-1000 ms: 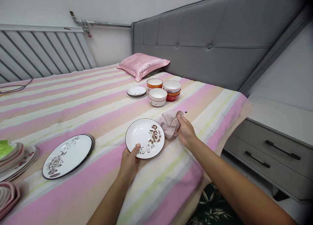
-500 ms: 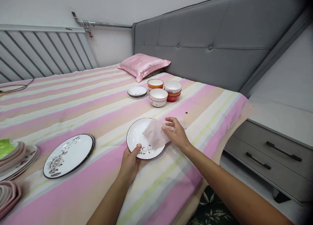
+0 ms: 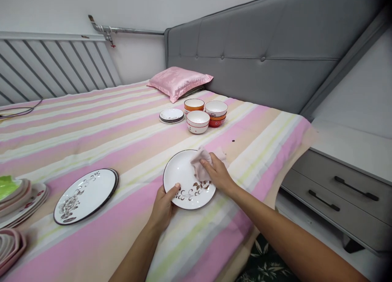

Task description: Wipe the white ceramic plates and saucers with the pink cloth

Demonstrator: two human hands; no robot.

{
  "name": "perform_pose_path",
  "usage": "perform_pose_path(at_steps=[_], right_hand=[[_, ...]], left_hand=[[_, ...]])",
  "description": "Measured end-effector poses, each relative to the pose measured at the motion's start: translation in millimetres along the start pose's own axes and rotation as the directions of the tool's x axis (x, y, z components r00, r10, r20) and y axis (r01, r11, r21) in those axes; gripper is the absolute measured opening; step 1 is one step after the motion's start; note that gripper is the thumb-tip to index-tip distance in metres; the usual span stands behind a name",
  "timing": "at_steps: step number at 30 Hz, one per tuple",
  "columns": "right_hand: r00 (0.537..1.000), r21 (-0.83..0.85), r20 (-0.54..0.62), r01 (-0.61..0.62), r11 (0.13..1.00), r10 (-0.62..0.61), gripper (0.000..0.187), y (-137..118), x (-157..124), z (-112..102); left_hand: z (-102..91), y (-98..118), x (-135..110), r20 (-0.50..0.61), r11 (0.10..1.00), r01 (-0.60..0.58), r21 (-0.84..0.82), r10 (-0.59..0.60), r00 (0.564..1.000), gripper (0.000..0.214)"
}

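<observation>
A round white plate (image 3: 180, 171) with a dark rim and a brown flower pattern is held over the edge of the bed. My left hand (image 3: 164, 204) grips its lower left rim, thumb on top and the other fingers hidden beneath. My right hand (image 3: 218, 173) is closed on a pale pink cloth (image 3: 199, 163), which lies against the plate's right side. Part of the cloth hangs past the far rim.
Oval plates (image 3: 82, 196) lie stacked to the left. Further left are more dishes (image 3: 33, 192) and a pink tray-like dish (image 3: 20, 249). Stacked bowls (image 3: 198, 122) and small plates (image 3: 171, 114) stand ahead, before a pink pillow (image 3: 179, 81). A nightstand (image 3: 339, 180) is at right.
My right hand has bunched the cloth and drawn it to the plate's right side, uncovering more of the flower pattern. The plate has shifted slightly right and toward me in my left hand.
</observation>
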State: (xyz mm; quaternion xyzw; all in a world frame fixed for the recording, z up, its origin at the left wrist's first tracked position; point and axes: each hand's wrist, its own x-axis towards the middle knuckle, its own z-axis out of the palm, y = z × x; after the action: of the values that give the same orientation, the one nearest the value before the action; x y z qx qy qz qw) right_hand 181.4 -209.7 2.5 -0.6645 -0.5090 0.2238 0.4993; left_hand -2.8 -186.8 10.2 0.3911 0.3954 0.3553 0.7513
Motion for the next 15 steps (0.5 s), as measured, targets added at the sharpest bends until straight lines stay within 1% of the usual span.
perform_pose_path(at_steps=[3, 5, 7, 9, 12, 14, 15], right_hand=[[0.996, -0.028, 0.061, 0.072, 0.997, -0.071, 0.024, -3.2, 0.4, -5.7], [0.984, -0.076, 0.144, 0.118, 0.990, -0.106, 0.024, -6.5, -0.4, -9.3], [0.962, -0.146, 0.236, 0.175, 0.974, -0.138, 0.023, -10.8, -1.9, -11.4], [0.928, -0.220, 0.326, 0.261, 0.940, -0.182, 0.022, -15.9, -4.0, -11.6], [0.851, -0.285, 0.462, 0.411, 0.866, -0.251, 0.025, -23.7, -7.7, -8.5], [0.803, -0.306, 0.527, 0.483, 0.820, -0.277, 0.029, -27.4, -9.7, -5.9], [0.789, -0.314, 0.545, 0.504, 0.804, -0.281, 0.030, -28.4, -10.2, -4.9]], left_hand=[[-0.2, -0.5, -0.3, -0.008, 0.999, 0.032, 0.042, -0.032, 0.999, 0.022], [-1.2, -1.8, 0.1, 0.012, 0.995, 0.065, 0.072, -0.066, 0.998, 0.022], [-3.2, -3.8, 0.7, 0.041, 0.992, 0.085, 0.090, -0.089, 0.995, 0.021], [-5.8, -6.4, 1.4, 0.047, 0.988, 0.101, 0.114, -0.107, 0.993, 0.019], [-9.9, -9.9, 2.1, 0.056, 0.980, 0.106, 0.167, -0.117, 0.992, 0.011], [-11.7, -11.2, 2.0, 0.076, 0.975, 0.099, 0.199, -0.117, 0.990, 0.005], [-12.2, -11.5, 1.9, 0.089, 0.973, 0.096, 0.212, -0.117, 0.989, 0.005]])
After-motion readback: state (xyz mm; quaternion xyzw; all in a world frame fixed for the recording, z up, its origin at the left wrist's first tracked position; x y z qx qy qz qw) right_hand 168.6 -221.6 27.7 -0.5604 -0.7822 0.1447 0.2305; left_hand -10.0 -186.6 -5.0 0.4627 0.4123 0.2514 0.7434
